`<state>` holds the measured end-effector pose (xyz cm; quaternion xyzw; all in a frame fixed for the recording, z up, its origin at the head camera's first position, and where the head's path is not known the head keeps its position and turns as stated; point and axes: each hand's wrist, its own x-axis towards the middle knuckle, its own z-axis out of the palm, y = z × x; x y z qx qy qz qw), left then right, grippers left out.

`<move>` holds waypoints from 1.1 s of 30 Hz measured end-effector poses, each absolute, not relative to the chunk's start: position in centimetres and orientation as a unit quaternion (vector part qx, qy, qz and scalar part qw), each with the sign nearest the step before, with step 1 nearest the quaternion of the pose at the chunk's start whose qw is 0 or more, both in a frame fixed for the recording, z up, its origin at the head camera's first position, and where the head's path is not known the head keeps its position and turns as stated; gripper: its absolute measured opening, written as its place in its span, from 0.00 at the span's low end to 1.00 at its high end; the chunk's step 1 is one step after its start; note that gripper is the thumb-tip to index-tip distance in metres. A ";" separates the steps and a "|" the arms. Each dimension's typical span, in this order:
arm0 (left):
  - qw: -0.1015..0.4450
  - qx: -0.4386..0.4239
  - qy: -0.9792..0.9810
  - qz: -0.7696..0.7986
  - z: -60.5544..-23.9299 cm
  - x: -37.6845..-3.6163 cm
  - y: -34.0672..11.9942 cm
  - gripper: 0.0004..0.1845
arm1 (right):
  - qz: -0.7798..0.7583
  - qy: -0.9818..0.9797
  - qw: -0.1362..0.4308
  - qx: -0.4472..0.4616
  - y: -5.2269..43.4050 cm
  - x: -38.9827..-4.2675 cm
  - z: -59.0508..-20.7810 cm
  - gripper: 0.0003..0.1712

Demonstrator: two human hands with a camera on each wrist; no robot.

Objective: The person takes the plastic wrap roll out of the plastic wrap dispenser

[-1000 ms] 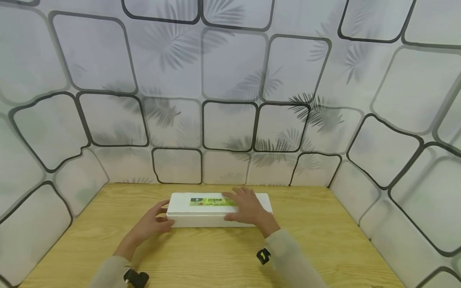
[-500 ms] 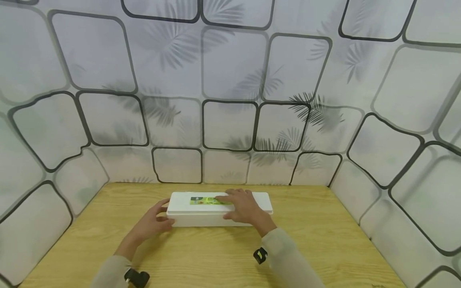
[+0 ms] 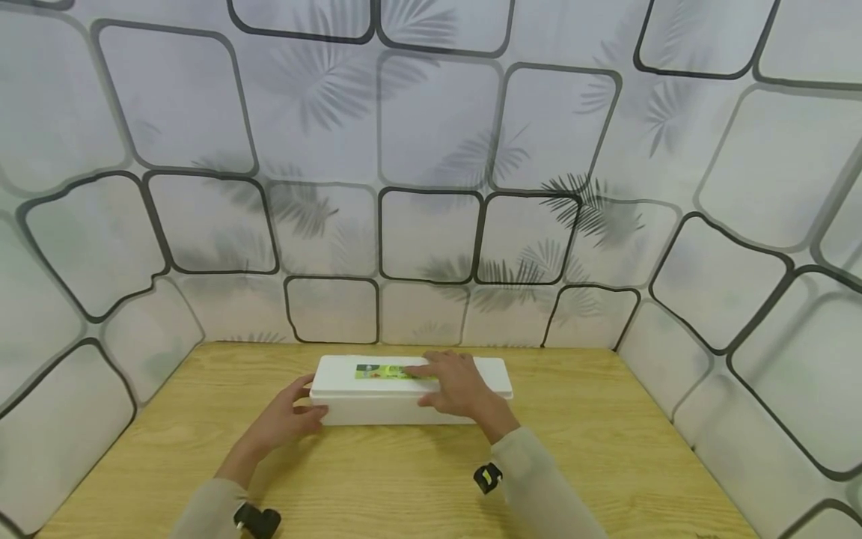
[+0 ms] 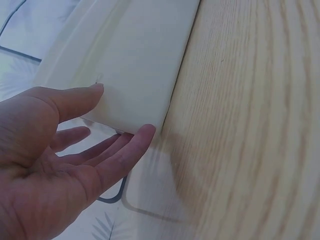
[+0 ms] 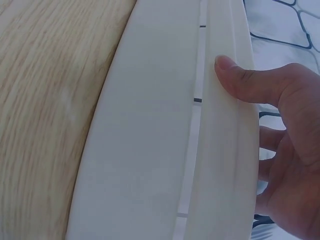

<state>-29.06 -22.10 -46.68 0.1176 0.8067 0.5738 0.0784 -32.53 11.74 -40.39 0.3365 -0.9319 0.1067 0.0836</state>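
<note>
A long white box lies crosswise on the table, under a white lid with a green and yellow label. My left hand holds the box's left end, thumb on the front face and fingers at the end face. Spanning the lid right of centre, my right hand grips it, the thumb on its front rim and the fingers over the top towards the back edge. Through a thin gap between lid and box in the right wrist view, the patterned backdrop shows. The box's inside is hidden.
The wood-grain table extends in front of and beside the box. A pale patterned backdrop closes off the back and both sides. Small dark devices sit at the left wrist and the right wrist.
The lid has risen slightly in my right hand. Earlier, the right hand shifted a little left along the lid. My left hand stays at the box's left end.
</note>
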 end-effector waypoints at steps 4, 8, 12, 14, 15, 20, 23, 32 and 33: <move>0.077 0.118 0.806 0.575 -46.6 -29.0 -22.0 0.41 | 0.111 -0.930 0.093 0.337 12.0 -32.3 -39.8 0.33; 0.078 0.121 0.807 0.573 -46.6 -29.0 -22.0 0.40 | 0.119 -0.927 0.104 0.339 12.5 -32.0 -39.4 0.32; 0.079 0.120 0.810 0.568 -46.5 -29.0 -22.0 0.40 | 0.128 -0.924 0.117 0.341 13.3 -31.9 -39.4 0.32; 0.080 0.120 0.812 0.565 -46.5 -29.0 -22.0 0.40 | 0.129 -0.925 0.122 0.337 13.8 -31.9 -39.5 0.32; 0.080 0.119 0.813 0.564 -46.5 -29.0 -21.9 0.40 | 0.128 -0.925 0.125 0.335 14.1 -31.9 -39.5 0.32; 0.080 0.119 0.815 0.561 -46.4 -28.9 -21.9 0.40 | 0.122 -0.932 0.130 0.314 15.3 -31.6 -39.7 0.32; 0.078 0.115 0.818 0.558 -46.3 -28.9 -22.0 0.41 | 0.124 -0.936 0.130 0.303 16.1 -31.4 -39.7 0.32; 0.080 0.102 0.818 0.560 -46.2 -28.8 -21.8 0.40 | 0.131 -0.940 0.138 0.283 18.3 -30.7 -39.9 0.31; 0.080 0.103 0.818 0.560 -46.2 -28.7 -21.8 0.40 | 0.131 -0.940 0.139 0.281 18.5 -30.7 -39.9 0.31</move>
